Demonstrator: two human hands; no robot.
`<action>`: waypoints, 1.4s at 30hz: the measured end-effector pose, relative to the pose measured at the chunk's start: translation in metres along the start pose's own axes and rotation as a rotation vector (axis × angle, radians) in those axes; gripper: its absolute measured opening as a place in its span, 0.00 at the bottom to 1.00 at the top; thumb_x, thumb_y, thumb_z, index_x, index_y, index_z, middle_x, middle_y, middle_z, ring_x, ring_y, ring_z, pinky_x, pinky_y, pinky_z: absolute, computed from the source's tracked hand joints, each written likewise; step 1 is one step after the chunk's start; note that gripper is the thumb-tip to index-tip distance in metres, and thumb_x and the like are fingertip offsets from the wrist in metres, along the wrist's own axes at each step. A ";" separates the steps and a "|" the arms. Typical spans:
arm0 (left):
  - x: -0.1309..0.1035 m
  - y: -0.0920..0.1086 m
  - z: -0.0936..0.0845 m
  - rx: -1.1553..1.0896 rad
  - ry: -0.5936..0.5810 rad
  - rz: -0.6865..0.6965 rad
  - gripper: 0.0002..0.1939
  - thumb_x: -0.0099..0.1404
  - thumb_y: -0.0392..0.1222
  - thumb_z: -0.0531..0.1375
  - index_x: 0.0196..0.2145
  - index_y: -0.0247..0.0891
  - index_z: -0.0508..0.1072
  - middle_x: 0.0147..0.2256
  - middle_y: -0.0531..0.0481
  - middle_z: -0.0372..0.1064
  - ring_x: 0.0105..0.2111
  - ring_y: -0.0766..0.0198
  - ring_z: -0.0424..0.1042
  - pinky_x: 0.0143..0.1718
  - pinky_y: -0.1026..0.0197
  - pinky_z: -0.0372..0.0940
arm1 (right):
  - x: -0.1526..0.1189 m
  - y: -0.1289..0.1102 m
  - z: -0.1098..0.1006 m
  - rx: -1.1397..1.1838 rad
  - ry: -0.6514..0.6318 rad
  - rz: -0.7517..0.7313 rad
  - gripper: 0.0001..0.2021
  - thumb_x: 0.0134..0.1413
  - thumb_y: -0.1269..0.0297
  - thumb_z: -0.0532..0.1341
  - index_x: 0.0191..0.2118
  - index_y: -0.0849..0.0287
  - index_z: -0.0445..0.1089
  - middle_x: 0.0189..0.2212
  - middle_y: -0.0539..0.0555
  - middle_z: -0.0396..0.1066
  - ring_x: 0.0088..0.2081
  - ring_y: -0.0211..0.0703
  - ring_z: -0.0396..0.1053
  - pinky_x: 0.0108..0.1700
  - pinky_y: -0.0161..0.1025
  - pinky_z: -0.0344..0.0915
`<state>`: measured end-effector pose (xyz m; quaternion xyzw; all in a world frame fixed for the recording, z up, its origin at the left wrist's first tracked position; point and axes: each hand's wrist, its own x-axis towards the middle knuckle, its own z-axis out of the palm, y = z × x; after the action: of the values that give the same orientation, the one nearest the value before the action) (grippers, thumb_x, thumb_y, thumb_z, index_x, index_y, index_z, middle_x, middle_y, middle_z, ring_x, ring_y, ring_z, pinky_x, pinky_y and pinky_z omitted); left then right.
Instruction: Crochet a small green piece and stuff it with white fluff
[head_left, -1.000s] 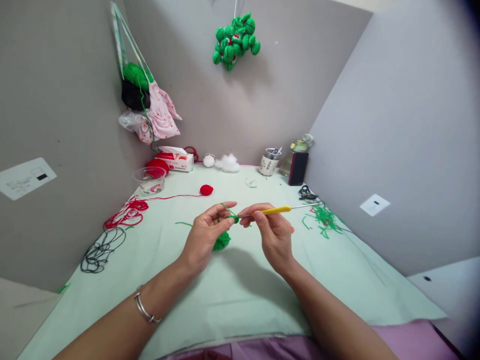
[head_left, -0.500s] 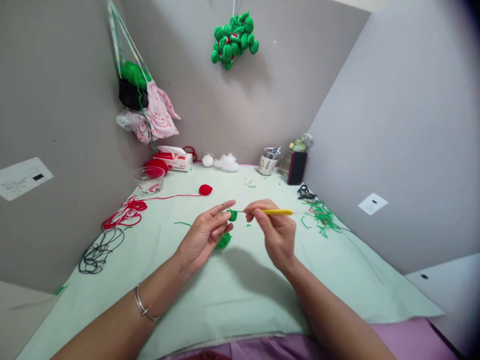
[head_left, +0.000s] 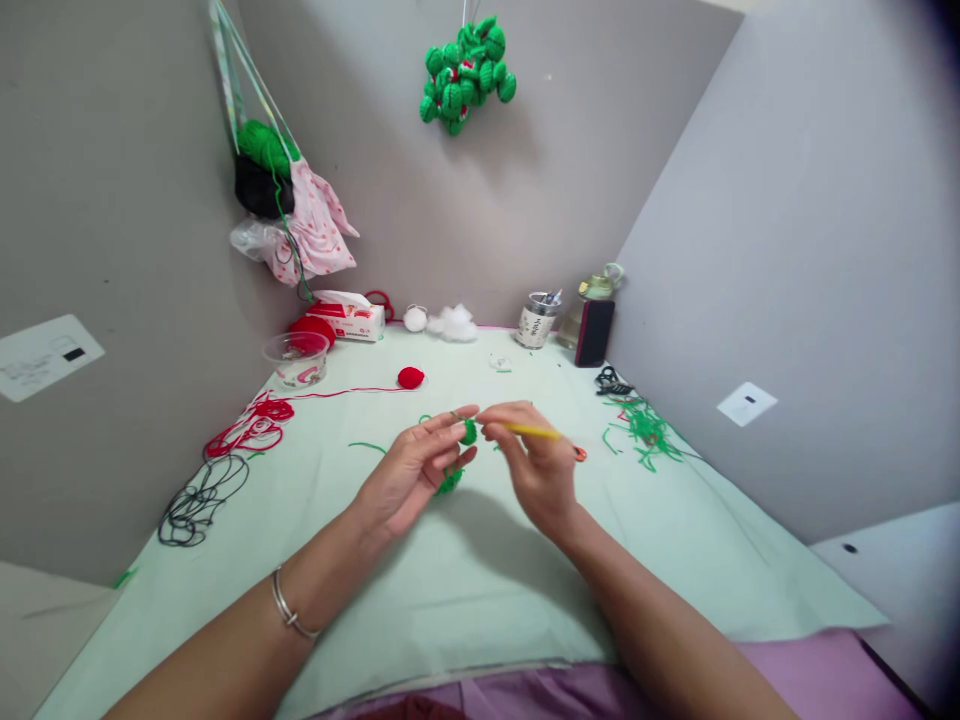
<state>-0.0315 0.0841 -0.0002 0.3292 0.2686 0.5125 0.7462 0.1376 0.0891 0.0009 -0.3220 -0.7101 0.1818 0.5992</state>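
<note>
Between thumb and fingers, my left hand (head_left: 411,462) pinches a small green crochet piece (head_left: 469,433) above the middle of the table. My right hand (head_left: 534,458) is closed around a crochet hook with a yellow handle (head_left: 534,431); its tip points left at the crochet piece and is hidden by the fingers. Just under my left fingers a ball of green yarn (head_left: 450,482) rests on the tablecloth. A strand of green yarn runs over my left forefinger. Beyond the hands lies a small red ball (head_left: 410,378) with a red strand trailing left.
Red yarn (head_left: 255,425) and black cord (head_left: 199,505) lie loose at left, near a clear tub (head_left: 296,360) and tissue box (head_left: 349,318). White stuffing (head_left: 454,323), a pen tin (head_left: 536,322) and a phone (head_left: 595,333) line the back. Green scraps (head_left: 646,432) lie right.
My right hand has moved slightly left, closer to the left hand, and the yellow hook has turned so its handle end points lower. My left hand has hardly moved.
</note>
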 end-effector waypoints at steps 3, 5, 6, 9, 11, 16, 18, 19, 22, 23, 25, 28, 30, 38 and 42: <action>0.000 0.004 -0.001 0.003 0.022 0.031 0.15 0.59 0.39 0.72 0.45 0.40 0.84 0.28 0.56 0.68 0.27 0.71 0.64 0.54 0.58 0.65 | 0.006 -0.001 -0.003 0.262 0.043 0.256 0.10 0.67 0.58 0.62 0.38 0.56 0.79 0.34 0.54 0.77 0.31 0.41 0.73 0.35 0.40 0.72; 0.000 0.003 0.000 0.064 0.013 0.057 0.17 0.60 0.39 0.72 0.48 0.42 0.84 0.33 0.53 0.73 0.37 0.65 0.71 0.55 0.57 0.62 | 0.008 -0.002 -0.002 0.342 -0.015 0.322 0.11 0.65 0.56 0.64 0.36 0.56 0.80 0.33 0.53 0.77 0.31 0.40 0.71 0.35 0.39 0.71; -0.001 0.002 0.000 0.106 0.004 0.075 0.18 0.60 0.40 0.72 0.49 0.43 0.83 0.35 0.51 0.75 0.41 0.62 0.72 0.56 0.56 0.61 | 0.008 -0.002 -0.001 0.346 -0.047 0.326 0.11 0.64 0.56 0.65 0.36 0.56 0.80 0.33 0.53 0.78 0.31 0.40 0.71 0.36 0.39 0.71; -0.002 0.000 0.001 0.210 -0.021 0.140 0.17 0.61 0.42 0.71 0.49 0.43 0.83 0.40 0.48 0.78 0.48 0.57 0.71 0.57 0.55 0.58 | 0.007 -0.003 0.002 0.326 -0.045 0.316 0.09 0.63 0.56 0.67 0.36 0.55 0.81 0.32 0.52 0.78 0.32 0.40 0.71 0.36 0.39 0.70; -0.003 0.000 0.001 0.234 -0.020 0.154 0.16 0.62 0.42 0.70 0.49 0.42 0.83 0.41 0.47 0.78 0.48 0.57 0.69 0.55 0.57 0.57 | 0.007 -0.002 0.001 0.356 -0.004 0.343 0.10 0.63 0.55 0.67 0.37 0.55 0.81 0.30 0.52 0.77 0.32 0.41 0.72 0.37 0.39 0.71; -0.005 0.005 0.002 0.231 0.038 0.110 0.18 0.60 0.42 0.71 0.49 0.42 0.83 0.37 0.50 0.75 0.38 0.63 0.65 0.45 0.61 0.58 | 0.009 0.004 -0.003 0.461 0.015 0.391 0.14 0.65 0.51 0.64 0.37 0.56 0.78 0.32 0.52 0.77 0.32 0.42 0.75 0.38 0.41 0.74; -0.006 0.005 0.002 0.231 0.048 0.104 0.19 0.59 0.42 0.71 0.49 0.42 0.84 0.37 0.51 0.74 0.36 0.64 0.64 0.43 0.61 0.58 | 0.009 0.003 -0.004 0.463 0.005 0.374 0.13 0.66 0.52 0.63 0.38 0.56 0.77 0.32 0.52 0.78 0.32 0.42 0.76 0.38 0.41 0.74; -0.006 0.005 0.002 0.233 0.053 0.106 0.19 0.58 0.41 0.71 0.49 0.42 0.84 0.36 0.51 0.74 0.36 0.65 0.63 0.42 0.62 0.58 | 0.008 0.002 -0.004 0.448 -0.002 0.358 0.13 0.67 0.52 0.63 0.38 0.56 0.77 0.32 0.52 0.78 0.32 0.41 0.76 0.38 0.41 0.75; -0.006 0.006 0.004 0.245 0.077 0.125 0.19 0.57 0.41 0.71 0.47 0.42 0.84 0.36 0.51 0.73 0.35 0.65 0.63 0.41 0.62 0.58 | 0.007 -0.004 -0.005 0.351 -0.017 0.283 0.13 0.69 0.55 0.61 0.37 0.57 0.77 0.33 0.52 0.78 0.32 0.41 0.76 0.38 0.40 0.75; -0.006 0.006 0.005 0.249 0.087 0.133 0.19 0.56 0.41 0.71 0.47 0.42 0.84 0.36 0.51 0.73 0.35 0.65 0.63 0.41 0.62 0.58 | 0.007 -0.006 -0.005 0.318 -0.021 0.257 0.12 0.69 0.56 0.61 0.37 0.57 0.77 0.33 0.52 0.78 0.32 0.40 0.76 0.38 0.40 0.75; -0.007 0.008 0.006 0.253 0.108 0.141 0.18 0.56 0.41 0.71 0.45 0.42 0.85 0.35 0.51 0.73 0.36 0.65 0.64 0.41 0.62 0.59 | 0.007 -0.009 -0.006 0.281 -0.029 0.215 0.12 0.70 0.58 0.60 0.38 0.57 0.77 0.34 0.53 0.79 0.33 0.40 0.77 0.38 0.40 0.75; -0.008 0.008 0.007 0.255 0.123 0.146 0.17 0.55 0.42 0.71 0.44 0.42 0.85 0.35 0.51 0.72 0.35 0.64 0.64 0.40 0.61 0.59 | 0.006 -0.011 -0.006 0.279 -0.046 0.192 0.12 0.71 0.59 0.59 0.38 0.57 0.77 0.35 0.53 0.80 0.33 0.40 0.77 0.38 0.40 0.76; -0.008 0.008 0.006 0.263 0.120 0.153 0.17 0.55 0.42 0.71 0.44 0.42 0.85 0.35 0.51 0.72 0.36 0.64 0.65 0.41 0.61 0.60 | 0.006 -0.010 -0.006 0.275 -0.055 0.190 0.11 0.71 0.60 0.59 0.38 0.57 0.76 0.34 0.53 0.80 0.33 0.40 0.77 0.38 0.40 0.76; -0.003 0.002 0.000 0.327 0.093 0.204 0.15 0.59 0.43 0.71 0.45 0.44 0.85 0.36 0.50 0.74 0.39 0.62 0.68 0.43 0.60 0.61 | 0.004 -0.013 -0.005 0.110 -0.046 0.101 0.11 0.72 0.64 0.57 0.39 0.56 0.76 0.34 0.52 0.79 0.33 0.38 0.77 0.38 0.37 0.74; -0.003 0.002 0.000 0.329 0.115 0.234 0.15 0.58 0.41 0.71 0.44 0.46 0.85 0.33 0.53 0.69 0.35 0.65 0.66 0.39 0.62 0.61 | 0.002 -0.012 -0.003 0.057 -0.047 0.058 0.11 0.72 0.66 0.56 0.40 0.56 0.76 0.34 0.52 0.79 0.32 0.38 0.77 0.37 0.37 0.74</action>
<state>-0.0334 0.0817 0.0011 0.4457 0.3509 0.5627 0.6013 0.1379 0.0816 0.0110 -0.3208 -0.7091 0.2266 0.5856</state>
